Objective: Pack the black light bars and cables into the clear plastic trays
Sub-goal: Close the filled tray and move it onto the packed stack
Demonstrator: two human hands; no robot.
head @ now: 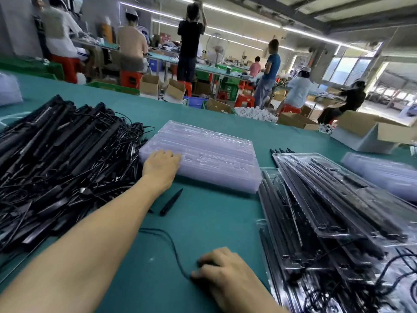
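In the middle of the green table (203, 224) stands a stack of empty trays (214, 154). The left hand (161, 164) rests on its near left corner with bent fingers (174, 157); I cannot tell if they grip the top tray. On the left lies a pile of light bars and cables (56, 159), not packed. On the right, the filled trays (338, 211) hold black bars. The right hand (225, 274) is near, its fingers (204, 274) curled over the end of a loose cable (171, 245).
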